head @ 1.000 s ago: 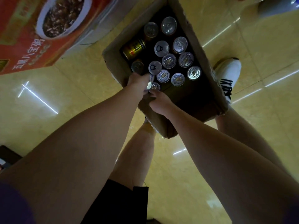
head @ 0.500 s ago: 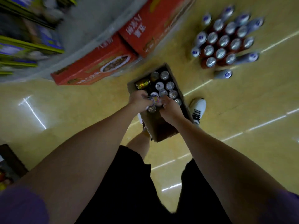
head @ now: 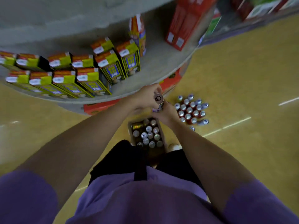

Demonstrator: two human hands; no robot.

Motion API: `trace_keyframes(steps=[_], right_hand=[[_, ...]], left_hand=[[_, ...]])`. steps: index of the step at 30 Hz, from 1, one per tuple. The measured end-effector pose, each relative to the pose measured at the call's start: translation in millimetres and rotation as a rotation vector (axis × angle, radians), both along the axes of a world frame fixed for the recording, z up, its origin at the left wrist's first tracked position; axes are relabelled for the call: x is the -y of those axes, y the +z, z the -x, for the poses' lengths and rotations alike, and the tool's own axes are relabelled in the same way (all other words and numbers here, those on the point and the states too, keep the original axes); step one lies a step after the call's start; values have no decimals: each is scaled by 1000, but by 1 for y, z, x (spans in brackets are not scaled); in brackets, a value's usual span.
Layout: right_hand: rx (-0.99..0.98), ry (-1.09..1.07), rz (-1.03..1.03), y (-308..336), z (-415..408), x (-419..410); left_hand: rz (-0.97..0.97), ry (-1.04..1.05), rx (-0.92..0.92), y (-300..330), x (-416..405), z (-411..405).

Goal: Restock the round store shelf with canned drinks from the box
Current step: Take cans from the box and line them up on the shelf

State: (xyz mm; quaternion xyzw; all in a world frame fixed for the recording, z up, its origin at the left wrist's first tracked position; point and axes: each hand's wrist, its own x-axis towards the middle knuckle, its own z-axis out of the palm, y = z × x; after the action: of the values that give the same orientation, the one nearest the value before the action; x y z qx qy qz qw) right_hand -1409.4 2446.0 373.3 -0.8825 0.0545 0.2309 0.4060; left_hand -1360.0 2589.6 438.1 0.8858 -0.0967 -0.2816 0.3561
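Note:
Both hands are raised together in front of the round grey shelf (head: 155, 73), just off its front edge. My left hand (head: 145, 97) grips a can (head: 159, 99) whose silver top with a pull tab faces me. My right hand (head: 168, 113) holds cans (head: 155, 110) from below, mostly hidden by the fingers. Below them on the floor, between my legs, stands the open cardboard box (head: 162, 131) with several upright cans (head: 148, 135) and one gold can (head: 137, 126) lying on its side.
Yellow and red cartons (head: 90, 78) fill the shelf's left part. Red boxes (head: 186, 21) stand at its right, and more red boxes (head: 100, 107) sit under it. A cluster of red cans (head: 191, 110) stands on the tan floor to the right.
I have stood up from the box. Both hands lifted cans out of it and rose to the shelf's front edge. The view swung up from the floor to the shelf.

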Motion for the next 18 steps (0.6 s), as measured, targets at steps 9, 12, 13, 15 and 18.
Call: trace_keyframes(steps=[9, 12, 13, 15, 18], right_hand=[[182, -108, 18, 133, -12, -1], [218, -130, 32, 163, -16, 4], [231, -145, 25, 175, -17, 5], [267, -173, -35, 193, -20, 10], [295, -170, -95, 217, -23, 15]], left_hand=[[306, 36, 101, 99, -4, -16], [392, 69, 142, 125, 1, -17], [419, 69, 149, 136, 2, -18], [445, 49, 173, 157, 5, -20], [484, 12, 201, 190, 8, -23]])
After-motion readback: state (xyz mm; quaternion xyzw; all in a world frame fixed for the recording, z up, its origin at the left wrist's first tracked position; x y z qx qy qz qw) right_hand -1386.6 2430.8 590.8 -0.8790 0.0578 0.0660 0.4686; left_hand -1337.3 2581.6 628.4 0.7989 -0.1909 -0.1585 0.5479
